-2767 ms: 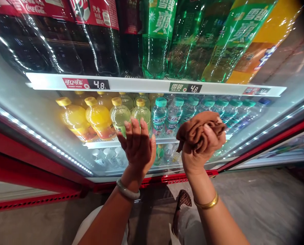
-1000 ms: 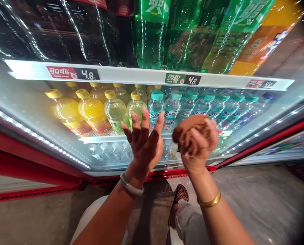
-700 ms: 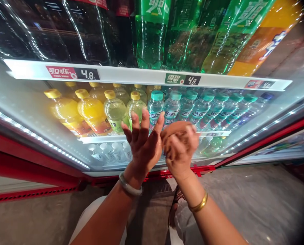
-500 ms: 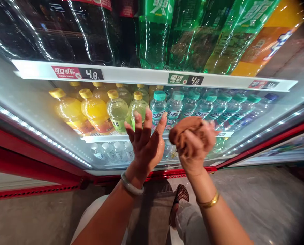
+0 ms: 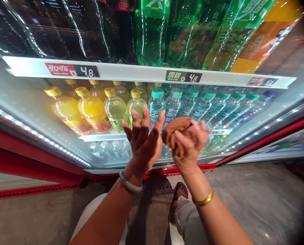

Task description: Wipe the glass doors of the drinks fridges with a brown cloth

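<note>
My left hand (image 5: 145,143) is raised with its fingers spread, holding nothing, in front of the lower bottles of a lit drinks fridge. Beside it, my right hand (image 5: 189,146) grips a crumpled brown cloth (image 5: 176,131), part of which is hidden by the fingers. The cloth lies close to the left thumb; whether they touch I cannot tell. Behind the hands stand a green-tinted bottle with a yellow cap (image 5: 136,102) and a teal-capped water bottle (image 5: 157,100), both partly covered by my left hand.
A white shelf edge (image 5: 141,73) with price tags crosses above the hands. Large cola bottles (image 5: 82,30) and green soda bottles (image 5: 152,37) stand over it. Yellow juice bottles (image 5: 93,109) are at left. The fridge's red frame (image 5: 39,153) borders the grey floor (image 5: 256,204).
My right hand has moved left with the brown cloth, closer to my left hand. The left hand stays spread and nearly in place. The view has shifted slightly.
</note>
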Demonstrator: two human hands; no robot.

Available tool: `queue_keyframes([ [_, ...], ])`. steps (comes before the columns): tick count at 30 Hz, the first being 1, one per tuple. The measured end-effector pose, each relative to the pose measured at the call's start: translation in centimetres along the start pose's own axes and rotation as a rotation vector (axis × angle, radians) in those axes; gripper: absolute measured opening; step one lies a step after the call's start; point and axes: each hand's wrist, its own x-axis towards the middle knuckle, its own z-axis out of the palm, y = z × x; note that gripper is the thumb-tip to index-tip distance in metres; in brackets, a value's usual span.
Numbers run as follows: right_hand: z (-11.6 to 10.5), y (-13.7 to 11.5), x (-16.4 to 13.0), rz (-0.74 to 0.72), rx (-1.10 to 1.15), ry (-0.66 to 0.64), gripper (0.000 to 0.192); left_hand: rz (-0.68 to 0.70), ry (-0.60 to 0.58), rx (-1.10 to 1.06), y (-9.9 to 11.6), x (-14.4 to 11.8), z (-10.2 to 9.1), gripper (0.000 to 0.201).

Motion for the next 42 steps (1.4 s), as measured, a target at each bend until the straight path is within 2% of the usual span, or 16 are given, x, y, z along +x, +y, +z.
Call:
queue_keyframes([
  [3, -1.4, 3.7, 1.6, 0.113, -0.053, 0.156, 0.068, 0.007, 0.001, 0.025, 0.1, 0.0, 0.1, 0.077],
  [5, -1.6, 4.4, 1.7, 0.142, -0.091, 0.194, 0.081, 0.013, -0.003, 0.029, 0.1, 0.1, 0.1, 0.077],
  [6, -1.4, 3.9, 1.4, 0.140, -0.096, 0.193, 0.083, 0.017, -0.007, 0.030, 0.1, 0.1, 0.0, 0.077],
  [9, -0.2, 0.4, 0.2, 0.082, -0.027, 0.074, 0.073, 0.026, -0.015, 0.012, 0.0, 0.1, -0.2, 0.071],
  [12, 0.5, -2.3, -0.1, -0.020, 0.038, -0.091, 0.051, 0.032, -0.016, -0.015, -0.1, 0.1, -0.2, 0.062],
  [13, 0.5, -2.3, 0.2, -0.033, 0.043, -0.094, 0.046, 0.027, -0.013, -0.017, -0.1, 0.0, -0.2, 0.063],
  [15, 0.0, -1.1, 1.1, 0.002, 0.041, -0.015, 0.045, 0.012, -0.011, -0.013, 0.0, 0.0, -0.1, 0.068],
  [19, -0.7, 1.7, 1.9, 0.108, -0.034, 0.147, 0.063, 0.015, -0.013, 0.005, 0.0, 0.0, -0.2, 0.077],
  [22, -0.2, 0.5, 0.9, 0.122, -0.043, 0.088, 0.066, 0.021, -0.021, -0.018, -0.1, 0.1, -0.2, 0.077],
  [26, 0.5, -1.8, 0.1, 0.055, 0.021, -0.053, 0.050, 0.009, -0.006, -0.023, -0.1, 0.0, -0.1, 0.075],
  [28, 0.4, -1.1, 0.7, 0.034, 0.034, -0.007, 0.046, 0.006, -0.004, -0.006, -0.1, -0.2, 0.1, 0.077],
  [32, -0.4, 1.6, 2.0, 0.106, 0.000, 0.160, 0.069, 0.023, -0.010, 0.062, -0.2, -0.3, 0.1, 0.080],
  [35, -0.2, 0.6, 1.5, 0.119, -0.025, 0.145, 0.076, 0.028, -0.013, 0.061, -0.3, -0.2, 0.0, 0.079],
  [39, 0.7, -2.6, 1.1, 0.033, 0.046, -0.040, 0.055, 0.022, -0.018, 0.026, -0.2, -0.1, -0.3, 0.072],
  [40, 0.8, -2.7, 1.3, 0.002, 0.048, -0.056, 0.050, 0.020, -0.018, 0.022, -0.2, -0.1, -0.3, 0.071],
  [42, 0.6, -1.9, 2.2, -0.013, 0.027, -0.008, 0.045, 0.013, -0.017, 0.018, -0.2, -0.1, -0.3, 0.071],
])
